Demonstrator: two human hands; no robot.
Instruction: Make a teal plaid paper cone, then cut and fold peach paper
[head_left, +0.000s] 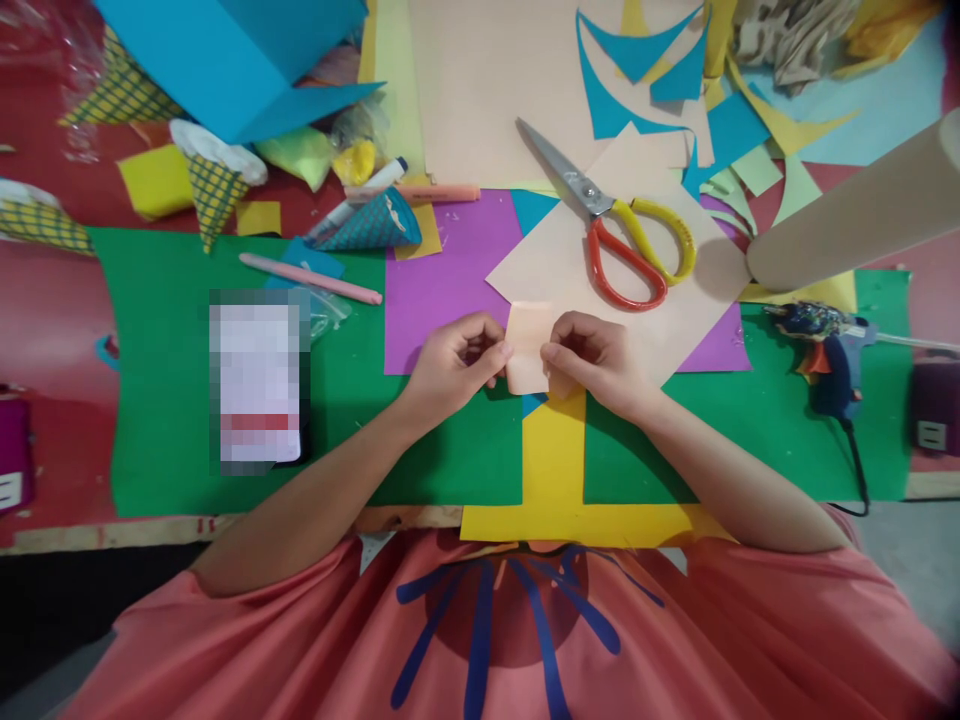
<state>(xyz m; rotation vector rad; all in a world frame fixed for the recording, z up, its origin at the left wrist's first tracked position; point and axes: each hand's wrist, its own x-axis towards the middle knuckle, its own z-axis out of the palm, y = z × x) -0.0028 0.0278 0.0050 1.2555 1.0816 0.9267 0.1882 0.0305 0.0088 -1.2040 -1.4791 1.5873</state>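
Note:
A small piece of peach paper [528,350] is held up between my two hands, over the green and purple sheets. My left hand [461,360] pinches its left edge between thumb and fingers. On the opposite edge, my right hand [596,362] grips it the same way. Just beyond the hands lies a larger peach sheet [547,265], turned cornerwise. Scissors [600,215] with one red and one yellow handle rest on that sheet, blades slightly apart and pointing to the far left.
On the right are a glue gun [832,370] with a cord and a pale roll [855,215]. A phone [255,380], blurred out, lies at left near a pink pen [311,278]. Paper cones [214,185], a blue sheet [247,60] and blue offcuts [600,105] crowd the far side.

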